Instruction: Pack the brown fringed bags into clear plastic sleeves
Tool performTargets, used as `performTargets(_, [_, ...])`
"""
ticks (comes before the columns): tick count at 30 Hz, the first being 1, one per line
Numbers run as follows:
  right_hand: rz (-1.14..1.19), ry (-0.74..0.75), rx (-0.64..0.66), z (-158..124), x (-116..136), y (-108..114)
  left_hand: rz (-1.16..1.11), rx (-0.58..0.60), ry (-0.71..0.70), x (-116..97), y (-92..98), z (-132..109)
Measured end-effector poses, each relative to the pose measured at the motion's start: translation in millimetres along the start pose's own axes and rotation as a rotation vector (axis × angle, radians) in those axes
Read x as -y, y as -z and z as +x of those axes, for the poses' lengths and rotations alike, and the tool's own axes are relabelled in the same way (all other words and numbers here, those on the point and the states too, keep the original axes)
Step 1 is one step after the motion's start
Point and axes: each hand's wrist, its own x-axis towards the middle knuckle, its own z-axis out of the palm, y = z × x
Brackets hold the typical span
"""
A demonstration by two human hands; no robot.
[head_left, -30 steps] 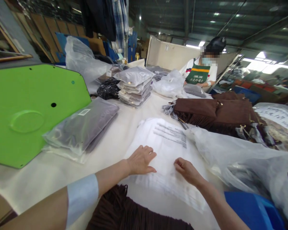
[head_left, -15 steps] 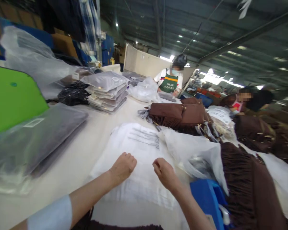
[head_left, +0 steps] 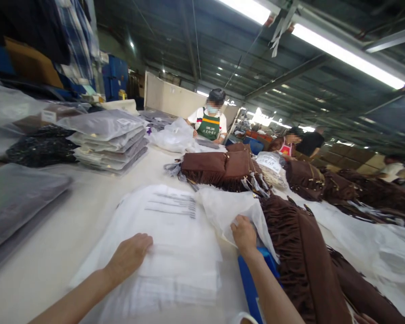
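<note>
The pale table [head_left: 94, 195] spreads under everything, its near edge out of frame and much of its top covered. Beyond it the roof fades into dimness between glaring light tubes. Brown fringed goods [head_left: 308, 252] run down the right side; the nearest is cut off by the bottom edge, and those farther back blur together. In front of the person lies the stack of white printed sheets [head_left: 175, 247], its near end smeared and its lower layers hard to separate. A grey packet [head_left: 20, 198] at left is cropped by the frame. Behind it, the stack of grey packets [head_left: 111, 135] is wrapped in cloudy plastic that veils the contents, just beside crinkled black plastic [head_left: 42, 146].

To the right of the white stack, a translucent plastic bag [head_left: 222, 204] slumps against the brown goods, partly covering a blue bin [head_left: 246, 279], which the right forearm also hides in part. Across the table stands a co-worker [head_left: 209, 126], whose lower body is out of sight.

The left hand [head_left: 130, 255] is on the white stack, fingers together and slightly bent; whether it grips a sheet cannot be told. The right hand [head_left: 244, 234] is at the translucent bag, fingers loosely curled, the thumb and palm mostly hidden, so any hold on the plastic is unclear. The dark print [head_left: 175, 204] is too blurred to read.
</note>
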Motion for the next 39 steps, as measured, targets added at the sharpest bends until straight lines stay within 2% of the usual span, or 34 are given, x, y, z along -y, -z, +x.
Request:
performTargets(3, [0.133,-0.075,0.032,5,3,-6,-0.067,0.010,0.019,0,2.6,0])
performTargets(7, [0.412,-0.192,0.008,-7,-10,3,-0.106,0.050,-0.001,3,6.5,-4])
performTargets(10, [0.665,-0.253,0.004,-29,-20,17,-0.157,-0.059,-0.081,-12,12.5,-13])
performTargets(12, [0.821,-0.260,0.035,-46,-20,28,-0.303,-0.137,-0.213,-38,20.1,-19])
performTargets(14, [0.943,-0.252,0.089,-65,-15,38,-0.565,-0.109,-0.313,-76,29.7,-21])
performTargets(15, [0.987,-0.247,0.119,-74,-11,43,-0.726,-0.064,-0.293,-97,34.3,-20])
performTargets(18, [1.090,-0.241,0.234,-102,1,50,-1.305,0.085,0.023,-150,42.4,-9])
performTargets(20, [1.150,-0.255,0.305,-121,7,50,-1.648,0.194,0.234,-168,41.3,-2])
performTargets(22, [1.226,-0.293,0.321,-140,10,46,-1.815,0.216,0.344,-171,36.4,-1])
performTargets(25, [1.446,-0.431,0.365,-166,15,37,-1.831,0.098,0.354,-159,28.1,-18])
performTargets(29, [1.824,-0.672,0.723,-192,34,20,-1.861,0.118,0.313,-138,21.1,-59])
performTargets(30, [1.858,-0.700,0.761,-196,40,15,-1.849,0.128,0.322,-133,19.7,-69])
performTargets(31, [1.853,-0.713,0.735,-199,44,11,-1.821,0.130,0.338,-128,18.3,-79])
performTargets(33, [1.653,-0.636,0.558,-197,47,5,-1.751,0.131,0.363,-116,15.9,-94])
performTargets(36, [0.956,-0.303,0.222,-176,37,-1,-1.666,0.119,0.367,-96,12.2,-112])
performTargets(37, [0.759,-0.202,0.147,-165,32,-3,-1.647,0.108,0.364,-90,10.5,-115])
performTargets(39, [0.549,-0.079,0.065,-140,24,-9,-1.616,0.080,0.348,-79,5.5,-120])
